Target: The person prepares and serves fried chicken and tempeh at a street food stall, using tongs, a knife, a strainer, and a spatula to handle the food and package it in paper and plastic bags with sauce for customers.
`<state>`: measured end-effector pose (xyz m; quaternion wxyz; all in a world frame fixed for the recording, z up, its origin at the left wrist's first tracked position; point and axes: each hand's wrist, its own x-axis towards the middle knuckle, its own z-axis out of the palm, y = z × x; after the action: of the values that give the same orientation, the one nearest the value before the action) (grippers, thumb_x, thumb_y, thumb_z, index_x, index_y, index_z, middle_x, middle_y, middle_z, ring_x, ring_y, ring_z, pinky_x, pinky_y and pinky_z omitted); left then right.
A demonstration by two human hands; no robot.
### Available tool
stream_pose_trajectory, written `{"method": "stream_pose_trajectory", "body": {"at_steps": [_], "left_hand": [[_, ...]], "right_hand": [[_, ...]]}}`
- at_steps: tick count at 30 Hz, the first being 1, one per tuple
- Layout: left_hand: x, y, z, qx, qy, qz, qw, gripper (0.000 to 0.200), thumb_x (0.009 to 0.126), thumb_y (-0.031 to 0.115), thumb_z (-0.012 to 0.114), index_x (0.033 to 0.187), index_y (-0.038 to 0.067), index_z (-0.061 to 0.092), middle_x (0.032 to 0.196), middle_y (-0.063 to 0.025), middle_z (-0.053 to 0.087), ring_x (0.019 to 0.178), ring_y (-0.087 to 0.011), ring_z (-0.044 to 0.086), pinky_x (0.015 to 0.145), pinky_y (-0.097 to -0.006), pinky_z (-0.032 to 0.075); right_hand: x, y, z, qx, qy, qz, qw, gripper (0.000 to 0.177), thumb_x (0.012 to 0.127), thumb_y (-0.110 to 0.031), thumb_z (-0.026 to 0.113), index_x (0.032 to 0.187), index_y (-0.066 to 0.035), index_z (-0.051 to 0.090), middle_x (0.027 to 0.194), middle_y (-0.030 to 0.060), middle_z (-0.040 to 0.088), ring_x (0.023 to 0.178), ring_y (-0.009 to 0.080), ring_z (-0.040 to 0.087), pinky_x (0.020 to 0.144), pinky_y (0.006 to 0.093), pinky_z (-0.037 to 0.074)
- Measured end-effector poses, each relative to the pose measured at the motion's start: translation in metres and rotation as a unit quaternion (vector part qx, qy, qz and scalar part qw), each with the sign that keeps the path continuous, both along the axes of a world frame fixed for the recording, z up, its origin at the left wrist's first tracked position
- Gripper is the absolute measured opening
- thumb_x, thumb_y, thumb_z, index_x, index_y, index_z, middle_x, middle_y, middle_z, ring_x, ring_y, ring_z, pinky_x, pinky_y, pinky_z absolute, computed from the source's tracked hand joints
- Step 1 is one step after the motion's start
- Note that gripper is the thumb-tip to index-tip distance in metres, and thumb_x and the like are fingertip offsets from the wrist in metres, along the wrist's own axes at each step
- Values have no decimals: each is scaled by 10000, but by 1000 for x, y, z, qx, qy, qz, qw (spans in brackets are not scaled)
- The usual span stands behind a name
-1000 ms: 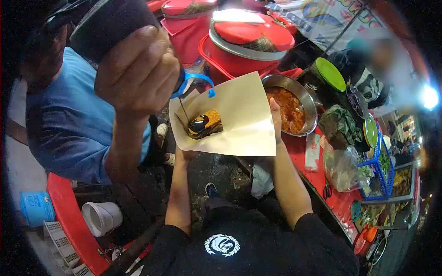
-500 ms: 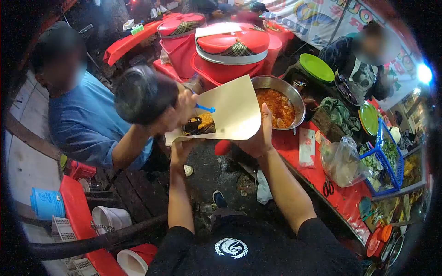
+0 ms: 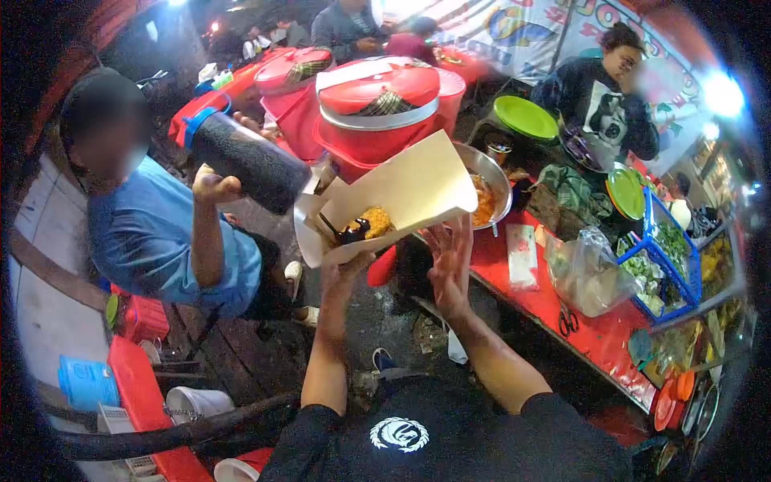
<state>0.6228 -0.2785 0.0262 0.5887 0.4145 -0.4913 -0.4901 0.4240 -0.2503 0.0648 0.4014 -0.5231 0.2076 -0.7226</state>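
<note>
A sheet of tan paper (image 3: 409,185), folded up at its sides, holds golden food (image 3: 376,221) with dark sauce on it. My left hand (image 3: 345,277) grips the paper from below at its near left edge. Under the right part of the paper is my right hand (image 3: 450,269), palm up with its fingers apart, close to the paper's lower edge. Beside the paper on the left, a co-worker in a blue shirt (image 3: 173,233) has a dark bottle (image 3: 249,161) with a blue and red end between their hands, tilted.
A metal pot (image 3: 502,189) of red food stands behind my right hand. Red lidded buckets (image 3: 377,92) are ahead. Along the right, a red table (image 3: 514,253) bears a plastic bag (image 3: 590,277), scissors (image 3: 568,321) and a blue basket (image 3: 662,265). Another person (image 3: 602,104) is at the back right.
The co-worker's bottle has swung away from over the food, up and left. The blue tip no longer shows over the paper. My right hand has opened from its hold on the paper's edge.
</note>
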Motion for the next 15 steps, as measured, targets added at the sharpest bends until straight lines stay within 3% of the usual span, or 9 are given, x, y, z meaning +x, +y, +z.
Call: {"method": "stream_pose_trajectory", "body": {"at_steps": [3,4,6,7,9,11,13,14,15], "left_hand": [[-36,4,-28,44,11,-86,995,472,766,90,756,1184,-4,557,1142,-98,616,1007,-247,608,876,-389,530],[-50,10,-30,54,14,-124,991,512,743,114,771,1190,-4,550,1148,-101,611,1017,-244,602,886,-389,521],[-77,24,-27,62,8,-199,978,594,697,164,801,1201,-3,534,1160,-107,600,1036,-239,590,905,-391,503],[-90,32,-22,61,0,-234,970,635,674,189,815,1206,-3,526,1166,-109,595,1046,-236,585,915,-392,493],[-111,48,-4,43,-25,-303,952,719,629,238,845,1218,-3,511,1178,-115,584,1065,-231,573,934,-394,475],[-133,67,18,-1,-62,-352,934,803,583,288,875,1229,-2,495,1189,-120,574,1085,-225,562,954,-396,456],[-164,85,35,-76,-94,-349,929,888,537,338,905,1240,-2,480,1201,-125,563,1104,-220,550,973,-397,438],[-180,93,40,-116,-102,-334,930,931,515,362,920,1245,-2,472,1207,-128,558,1114,-217,544,983,-398,428],[-201,102,41,-157,-86,-299,937,1026,459,384,943,1265,6,434,1192,-126,551,1123,-217,529,996,-392,410]], "right_hand": [[-28,25,-2,-95,202,-142,964,1146,738,-459,752,1497,-41,1,1529,167,133,1402,319,203,1106,509,203],[-36,27,10,-73,238,-205,947,1193,662,-478,795,1489,-18,67,1531,193,127,1409,341,178,1123,489,184],[-73,48,48,-149,296,-229,915,1214,554,-463,871,1464,12,221,1521,208,211,1400,293,233,1129,433,198],[-94,64,56,-131,353,-191,906,1207,539,-418,884,1461,9,232,1506,203,269,1379,268,290,1121,404,226],[-122,86,61,-73,357,-123,923,1186,536,-402,893,1455,-12,253,1475,208,326,1353,335,352,1100,429,300],[-147,121,61,2,303,-69,950,1080,537,-343,911,1398,-5,353,1377,162,468,1264,265,467,1054,402,367],[-164,158,49,80,206,-79,972,1024,565,-327,906,1380,-3,379,1375,131,472,1256,216,460,1045,388,379],[-172,174,36,150,186,-94,967,934,636,-284,874,1377,2,382,1374,117,472,1251,191,452,1050,379,376],[-178,190,16,150,184,-95,967,934,636,-284,874,1377,2,382,1374,117,472,1251,191,452,1050,379,376]]}}
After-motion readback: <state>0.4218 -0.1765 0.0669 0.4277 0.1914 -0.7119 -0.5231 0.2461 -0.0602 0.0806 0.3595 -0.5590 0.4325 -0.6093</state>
